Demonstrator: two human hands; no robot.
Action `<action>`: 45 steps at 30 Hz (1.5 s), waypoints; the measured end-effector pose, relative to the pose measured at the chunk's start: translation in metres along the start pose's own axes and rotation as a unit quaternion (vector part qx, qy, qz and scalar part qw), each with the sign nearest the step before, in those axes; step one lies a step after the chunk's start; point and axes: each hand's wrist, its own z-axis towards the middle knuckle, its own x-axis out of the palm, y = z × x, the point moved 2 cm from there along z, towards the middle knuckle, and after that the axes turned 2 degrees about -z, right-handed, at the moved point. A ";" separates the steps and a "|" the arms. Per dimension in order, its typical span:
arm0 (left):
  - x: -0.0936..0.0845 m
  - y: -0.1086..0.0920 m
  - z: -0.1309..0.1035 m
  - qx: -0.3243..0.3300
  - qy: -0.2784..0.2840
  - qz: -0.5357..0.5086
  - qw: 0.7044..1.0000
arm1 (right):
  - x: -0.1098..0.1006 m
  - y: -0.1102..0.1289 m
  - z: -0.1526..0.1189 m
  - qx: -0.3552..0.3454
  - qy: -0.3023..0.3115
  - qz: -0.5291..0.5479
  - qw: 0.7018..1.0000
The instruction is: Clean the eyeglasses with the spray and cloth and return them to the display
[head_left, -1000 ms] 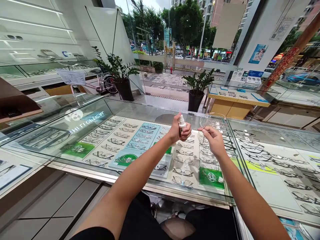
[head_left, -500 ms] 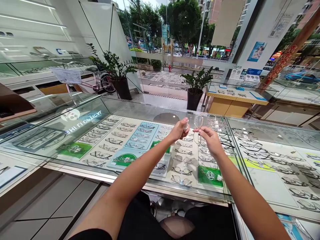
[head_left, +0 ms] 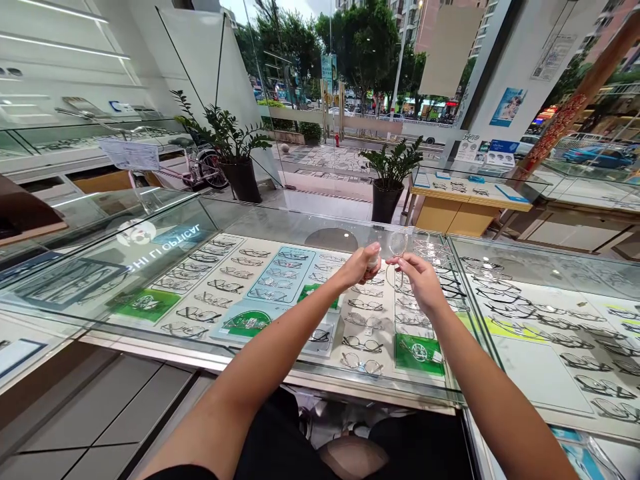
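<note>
The left hand [head_left: 359, 268] is curled round a small white bottle [head_left: 375, 257], thumb on top; its nozzle is too small to make out. The right hand [head_left: 420, 277] pinches a pair of clear glasses [head_left: 398, 245] between thumb and fingertips, the glasses upright just right of the bottle. Both hands are above the display case [head_left: 350, 392]. For good work, I'd keep that pinch light and off the lenses, hold the glasses steady, and square the nozzle to a lens at a small gap. A short, even press of the thumb should suffice; a hard one could swing the bottle off line. Under the hands, inside the case, lie a green card [head_left: 419, 352] and rows of frames. Farther off stand two potted plants and, right, a wooden table [head_left: 447, 210].
</note>
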 end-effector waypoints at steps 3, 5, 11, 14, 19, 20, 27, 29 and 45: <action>0.003 -0.001 -0.002 -0.001 0.030 0.048 0.998 | -0.007 0.000 0.003 0.003 -0.028 0.025 0.999; 0.004 0.000 -0.001 0.006 0.049 0.072 0.996 | -0.009 0.001 0.004 0.004 -0.040 0.038 0.998; 0.008 0.007 0.000 0.028 0.083 0.130 0.988 | -0.008 0.003 0.004 0.005 -0.046 0.049 0.998; 0.008 0.007 0.000 0.030 0.091 0.127 0.987 | -0.007 0.003 0.004 0.000 -0.048 0.045 0.998; -0.026 0.003 0.010 0.091 -0.068 0.048 0.992 | -0.008 0.006 0.004 0.007 -0.048 0.054 0.997; -0.039 0.004 0.013 0.107 -0.128 0.045 0.985 | -0.008 0.006 0.003 0.008 -0.049 0.052 0.997; -0.129 0.025 0.023 0.032 -0.451 0.267 0.851 | -0.008 0.003 0.003 0.011 -0.048 0.044 0.998; -0.144 0.032 0.021 0.020 -0.476 0.300 0.826 | -0.008 0.001 0.004 0.012 -0.044 0.040 0.998; -0.161 0.058 0.016 -0.050 -0.478 0.338 0.809 | -0.006 -0.001 0.003 0.013 -0.042 0.028 0.999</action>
